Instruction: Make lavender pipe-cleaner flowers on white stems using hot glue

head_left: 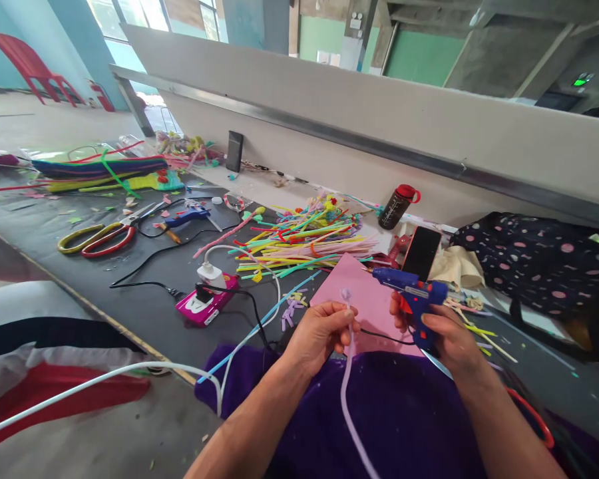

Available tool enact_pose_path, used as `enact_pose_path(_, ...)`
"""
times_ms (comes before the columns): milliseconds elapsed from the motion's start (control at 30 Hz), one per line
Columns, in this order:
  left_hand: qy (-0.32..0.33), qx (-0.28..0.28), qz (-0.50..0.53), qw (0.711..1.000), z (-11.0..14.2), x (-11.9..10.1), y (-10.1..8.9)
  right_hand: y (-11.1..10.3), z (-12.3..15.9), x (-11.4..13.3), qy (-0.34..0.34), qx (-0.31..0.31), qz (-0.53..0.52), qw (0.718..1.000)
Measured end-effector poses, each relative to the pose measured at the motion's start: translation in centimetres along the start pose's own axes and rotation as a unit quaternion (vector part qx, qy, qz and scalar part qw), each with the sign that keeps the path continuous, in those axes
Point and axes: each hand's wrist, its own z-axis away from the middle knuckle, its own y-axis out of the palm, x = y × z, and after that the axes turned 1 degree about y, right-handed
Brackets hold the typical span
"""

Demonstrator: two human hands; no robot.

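Pinched between the thumb and fingers of my left hand (324, 330) is a pale lilac pipe cleaner (350, 392), its small curled tip upright above my fingers and its long tail hanging over the dark purple cloth (409, 412). My right hand (449, 330) grips a blue glue gun (419, 299) by its handle, the nozzle pointing left, apart from the pipe cleaner's tip. Beneath both hands lies a pink sheet (339, 274). Small lilac cut pieces (290, 313) are scattered left of my left hand.
A bundle of coloured pipe cleaners (304, 243) covers the table's middle. Left of it are a pink power strip (207, 306) with cables, scissors (114, 233) and a second blue glue gun (187, 216). A bottle (398, 207), phone (422, 253) and dotted bag (544, 266) stand at right.
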Motion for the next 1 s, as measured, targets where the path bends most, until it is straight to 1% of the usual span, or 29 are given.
enact_pose_path(67,-0.006,-0.001,0.013,1.0,-0.1,0.0,0.0,0.2,0.8,0.5,0.007,-0.005,-0.02,1.0)
enact_pose_path(133,-0.012,-0.005,0.024,1.0,-0.2,0.0,-0.1,0.6,1.6,0.7,0.015,-0.018,-0.014,1.0)
enact_pose_path(300,-0.02,-0.02,0.039,0.999,-0.1,-0.1,-0.1,1.5,3.3,1.6,0.039,-0.023,0.068,0.997)
enact_pose_path(400,-0.021,-0.018,0.054,0.998,-0.1,-0.1,-0.2,1.9,3.7,2.4,0.046,-0.02,0.093,0.994)
enact_pose_path(567,-0.026,-0.017,0.065,0.997,-0.2,0.1,-0.4,2.2,3.5,3.5,0.028,0.018,0.117,0.993)
enact_pose_path(733,-0.035,-0.018,0.066,0.997,0.0,0.2,-0.3,2.2,3.4,4.5,0.012,0.03,0.14,0.99)
enact_pose_path(833,-0.04,-0.019,0.064,0.997,0.0,0.2,-0.2,2.1,3.5,4.2,0.003,0.036,0.162,0.986)
enact_pose_path(1000,-0.042,-0.019,0.06,0.997,0.0,0.2,-0.2,1.9,3.6,3.4,-0.03,0.03,0.192,0.981)
